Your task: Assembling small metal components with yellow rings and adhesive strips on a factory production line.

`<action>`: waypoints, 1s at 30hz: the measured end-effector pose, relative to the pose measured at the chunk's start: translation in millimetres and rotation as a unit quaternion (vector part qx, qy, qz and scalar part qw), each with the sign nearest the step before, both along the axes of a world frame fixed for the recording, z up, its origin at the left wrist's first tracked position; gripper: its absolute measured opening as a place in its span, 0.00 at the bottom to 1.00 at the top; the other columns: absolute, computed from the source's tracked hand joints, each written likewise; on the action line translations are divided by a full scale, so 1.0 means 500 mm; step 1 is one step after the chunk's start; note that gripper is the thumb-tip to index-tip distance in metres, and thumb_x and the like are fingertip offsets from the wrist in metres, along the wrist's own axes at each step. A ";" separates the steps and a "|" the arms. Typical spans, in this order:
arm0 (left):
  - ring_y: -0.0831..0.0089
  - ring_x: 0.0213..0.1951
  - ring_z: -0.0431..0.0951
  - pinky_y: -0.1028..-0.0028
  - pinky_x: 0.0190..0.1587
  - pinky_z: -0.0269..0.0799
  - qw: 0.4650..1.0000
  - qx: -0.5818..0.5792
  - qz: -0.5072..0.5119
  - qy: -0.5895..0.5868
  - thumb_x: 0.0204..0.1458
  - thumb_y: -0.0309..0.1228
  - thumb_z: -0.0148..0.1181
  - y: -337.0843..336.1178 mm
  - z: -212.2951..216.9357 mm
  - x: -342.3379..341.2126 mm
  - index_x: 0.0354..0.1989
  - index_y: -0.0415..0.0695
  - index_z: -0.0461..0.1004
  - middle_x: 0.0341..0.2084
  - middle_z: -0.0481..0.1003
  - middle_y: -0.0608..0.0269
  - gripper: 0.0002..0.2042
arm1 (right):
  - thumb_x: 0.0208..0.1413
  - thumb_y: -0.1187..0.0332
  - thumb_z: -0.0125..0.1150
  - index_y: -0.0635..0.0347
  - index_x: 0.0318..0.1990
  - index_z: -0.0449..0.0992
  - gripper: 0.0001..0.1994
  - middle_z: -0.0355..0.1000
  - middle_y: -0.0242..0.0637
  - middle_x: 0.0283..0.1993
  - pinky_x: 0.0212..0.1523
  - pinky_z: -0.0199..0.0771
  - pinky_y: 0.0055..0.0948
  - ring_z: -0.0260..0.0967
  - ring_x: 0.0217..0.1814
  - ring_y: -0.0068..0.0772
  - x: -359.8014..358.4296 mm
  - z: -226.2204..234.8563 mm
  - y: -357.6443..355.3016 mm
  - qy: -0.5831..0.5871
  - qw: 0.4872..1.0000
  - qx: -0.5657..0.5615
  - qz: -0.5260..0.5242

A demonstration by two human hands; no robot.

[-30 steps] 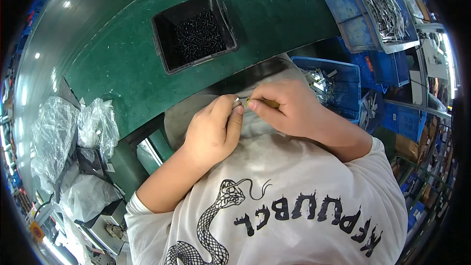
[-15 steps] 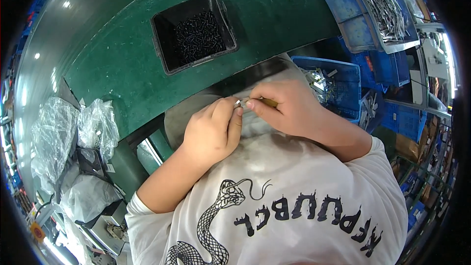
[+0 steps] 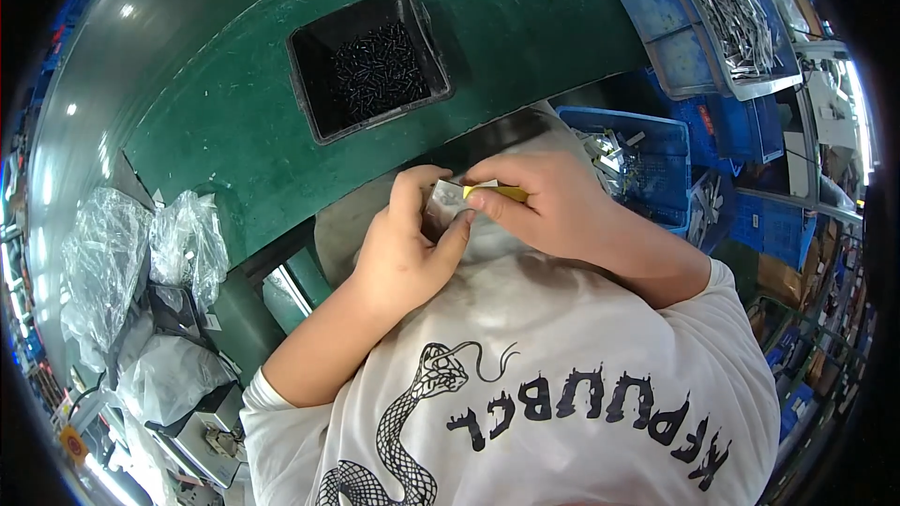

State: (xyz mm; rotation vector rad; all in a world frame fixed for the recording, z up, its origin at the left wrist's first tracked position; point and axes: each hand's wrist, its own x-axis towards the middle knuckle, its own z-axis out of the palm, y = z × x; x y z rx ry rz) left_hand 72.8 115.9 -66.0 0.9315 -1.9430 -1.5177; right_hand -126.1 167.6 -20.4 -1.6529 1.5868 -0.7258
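Green bench (image 3: 234, 122), black bin (image 3: 367, 64) beyond both hands (image 3: 469, 225).

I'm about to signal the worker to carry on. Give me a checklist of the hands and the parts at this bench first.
1. Left hand grips the small silvery part: ok.
2. Right hand holds the yellow piece against it: ok.
3. Pieces seated together: cannot tell, fingers hide the joint.
4. Black tray of dark small parts stocked: ok.
5. Blue bin of metal parts beside the right hand: ok.
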 end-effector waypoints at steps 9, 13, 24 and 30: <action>0.73 0.25 0.73 0.75 0.30 0.70 0.995 -0.096 -0.038 -0.015 0.55 0.22 0.60 -0.026 0.025 -0.001 0.59 0.37 0.64 0.28 0.73 0.59 0.22 | 0.63 0.63 0.60 0.62 0.50 0.77 0.14 0.78 0.45 0.36 0.36 0.74 0.32 0.78 0.35 0.40 -0.002 -0.004 0.007 -0.018 1.000 -0.002 -0.008; 0.72 0.29 0.75 0.74 0.34 0.72 0.990 -0.134 -0.041 -0.036 0.58 0.21 0.57 -0.023 0.018 -0.001 0.62 0.37 0.62 0.30 0.74 0.58 0.23 | 0.63 0.64 0.59 0.62 0.54 0.75 0.16 0.78 0.46 0.39 0.37 0.75 0.32 0.78 0.36 0.41 -0.001 -0.005 0.009 -0.019 1.000 -0.021 -0.006; 0.71 0.32 0.83 0.75 0.30 0.75 0.996 0.072 0.027 0.036 0.65 0.22 0.49 -0.006 0.013 -0.004 0.57 0.41 0.56 0.36 0.79 0.51 0.15 | 0.62 0.66 0.59 0.62 0.57 0.73 0.18 0.77 0.44 0.37 0.34 0.73 0.32 0.76 0.32 0.41 -0.001 0.008 0.007 -0.026 0.999 -0.038 0.016; 0.73 0.33 0.82 0.77 0.29 0.74 0.997 0.072 0.011 0.036 0.65 0.22 0.48 -0.010 0.011 -0.001 0.57 0.41 0.56 0.38 0.79 0.53 0.15 | 0.61 0.66 0.60 0.61 0.57 0.73 0.18 0.77 0.43 0.35 0.32 0.72 0.32 0.76 0.31 0.41 -0.002 0.007 0.009 -0.020 0.997 -0.069 0.024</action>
